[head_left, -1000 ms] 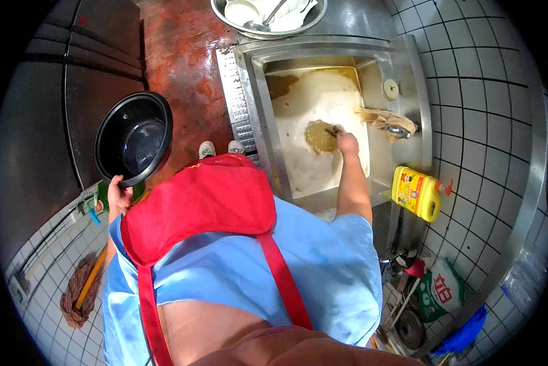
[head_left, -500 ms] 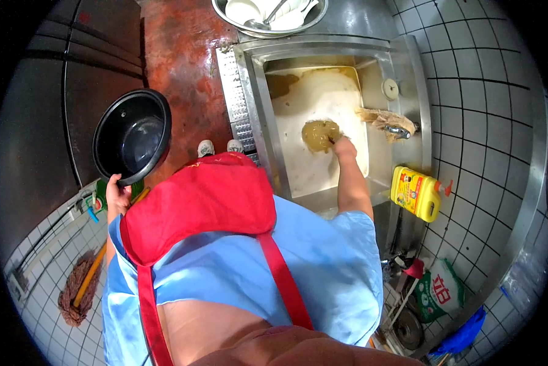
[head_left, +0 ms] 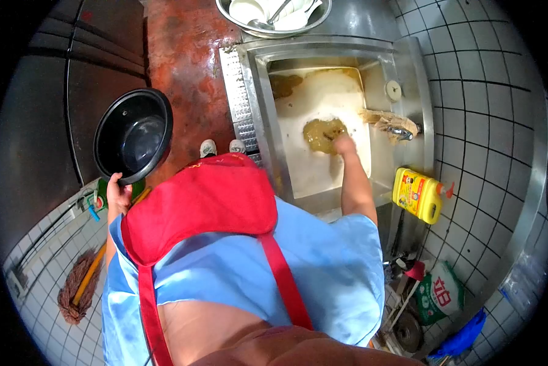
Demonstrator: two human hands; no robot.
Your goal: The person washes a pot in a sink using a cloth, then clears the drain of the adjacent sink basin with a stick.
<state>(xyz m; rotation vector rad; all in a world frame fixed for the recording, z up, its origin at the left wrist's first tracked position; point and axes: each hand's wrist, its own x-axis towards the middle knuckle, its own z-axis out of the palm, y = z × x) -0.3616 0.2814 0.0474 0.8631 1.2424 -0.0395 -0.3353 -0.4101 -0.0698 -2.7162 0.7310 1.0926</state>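
My left hand (head_left: 118, 194) grips the rim of a black plastic basin (head_left: 112, 137), tilted at my left side with its inside facing up. Over to the right, my right hand (head_left: 344, 145) reaches down into a stainless steel sink (head_left: 298, 174). It is at the edge of a patch of murky yellow-brown water (head_left: 316, 134) on the sink floor, with dark bits in it. The fingers of this hand are blurred and mostly hidden, so whether they hold anything does not show.
A metal bowl of white dishes and a spoon (head_left: 260, 24) stands beyond the sink. A cloth-wrapped faucet (head_left: 386, 121) juts from the sink's right side, near a yellow pump bottle (head_left: 415, 195). A mop (head_left: 78, 293) leans at left; a green-and-white bag (head_left: 440, 293) sits at lower right.
The murky water patch has changed shape and spread a little toward the right. My right hand has shifted slightly at its edge. My left hand still holds the basin in the same place.
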